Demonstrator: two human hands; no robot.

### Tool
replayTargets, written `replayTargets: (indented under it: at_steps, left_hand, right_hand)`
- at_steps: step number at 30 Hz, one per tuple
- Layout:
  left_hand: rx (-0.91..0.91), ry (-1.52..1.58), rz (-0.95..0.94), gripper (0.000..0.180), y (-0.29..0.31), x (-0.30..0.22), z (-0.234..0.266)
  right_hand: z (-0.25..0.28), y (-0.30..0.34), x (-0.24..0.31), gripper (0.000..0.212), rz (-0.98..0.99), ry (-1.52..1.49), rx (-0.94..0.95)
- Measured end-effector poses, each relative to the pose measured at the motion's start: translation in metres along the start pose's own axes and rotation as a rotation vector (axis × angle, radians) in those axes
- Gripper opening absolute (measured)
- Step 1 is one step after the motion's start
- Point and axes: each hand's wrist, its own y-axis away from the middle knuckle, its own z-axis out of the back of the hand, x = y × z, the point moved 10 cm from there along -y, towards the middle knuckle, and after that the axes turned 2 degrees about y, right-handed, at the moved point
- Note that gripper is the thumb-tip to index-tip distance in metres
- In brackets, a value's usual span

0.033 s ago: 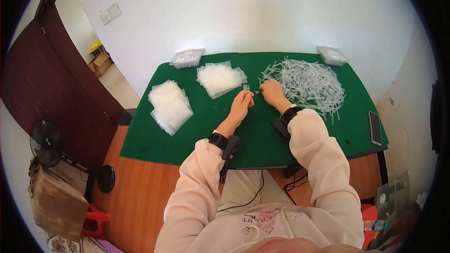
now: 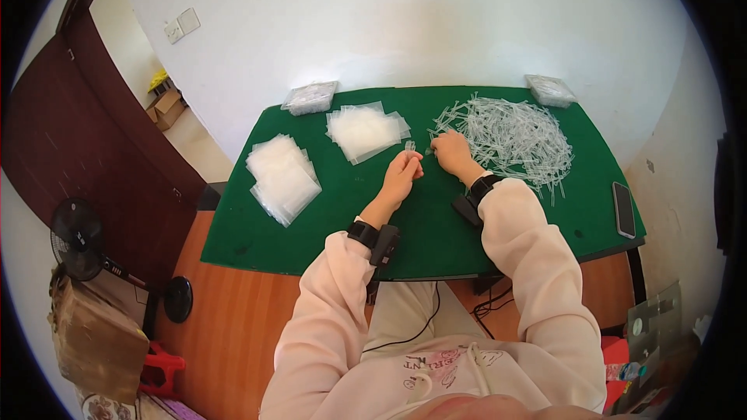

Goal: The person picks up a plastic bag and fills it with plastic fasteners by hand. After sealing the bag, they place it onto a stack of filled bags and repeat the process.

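Note:
My left hand [image 2: 401, 171] is closed around a few short, clear plastic sticks [image 2: 410, 145], whose tips poke up past the fingers. To its right, my right hand [image 2: 453, 152] pinches down at the left edge of a big loose pile of thin clear plastic sticks [image 2: 517, 140]. Its fingertips meet around a clear stick [image 2: 429, 151], mostly hidden by the fingers. A stack of clear flat plastic bags [image 2: 362, 132] lies just beyond my left hand. Another spread stack of such bags [image 2: 283, 179] lies farther left.
The green-covered table [image 2: 342, 225] meets the white wall. Clear packed boxes stand at the back left [image 2: 310, 98] and back right [image 2: 551, 91]. A phone [image 2: 623, 209] lies near the right edge. Black straps with small devices sit on both wrists. A fan [image 2: 76, 239] stands left on the floor.

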Motion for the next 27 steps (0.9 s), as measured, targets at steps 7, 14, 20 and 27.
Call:
replayTargets:
  at_steps: [7, 14, 20, 27]
  left_hand:
    - [0.133, -0.039, 0.120, 0.018, 0.004, 0.005, -0.012]
    - [0.021, 0.237, 0.217, 0.013, 0.013, 0.014, 0.007]
    - [0.041, 0.262, 0.218, 0.016, 0.016, -0.001, 0.000]
    - [0.162, -0.020, 0.180, 0.021, 0.013, 0.000, -0.012]
  right_hand:
    - [0.027, 0.001, -0.003, 0.009, -0.007, -0.224, -0.173]
    - [0.063, 0.021, 0.004, 0.015, -0.115, -1.064, -0.313]
    - [0.051, 0.024, 0.044, 0.016, -0.071, -1.367, -0.085]
    - [0.038, 0.020, 0.034, 0.021, -0.010, -1.030, -0.038]
